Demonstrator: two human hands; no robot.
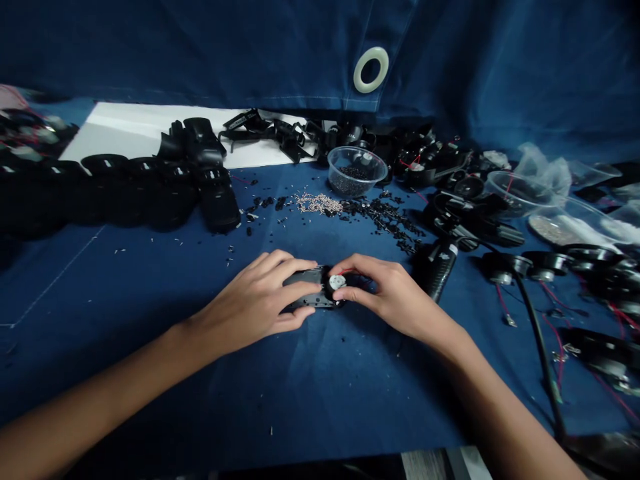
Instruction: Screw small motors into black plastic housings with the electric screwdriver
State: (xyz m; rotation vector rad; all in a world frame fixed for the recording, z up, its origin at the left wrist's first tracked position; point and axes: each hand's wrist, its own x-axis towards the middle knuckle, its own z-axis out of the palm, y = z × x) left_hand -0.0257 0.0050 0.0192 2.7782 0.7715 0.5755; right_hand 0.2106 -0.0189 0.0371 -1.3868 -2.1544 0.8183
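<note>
Left hand, head view: the hand [265, 292] grips a black casing [306, 276], fingers over its top and far edge, thumb at the near edge.
Right hand: the hand [393, 287] pinches a small round speaker [337, 283] between thumb and fingers, at the casing's right end.
Casing position: front centre of the blue surface [300, 387].
Loose hardware: copper-coloured screws [320, 204], beyond the hands.
Bowl: clear plastic bowl [373, 163], containing small dark parts, behind the screws.
</note>
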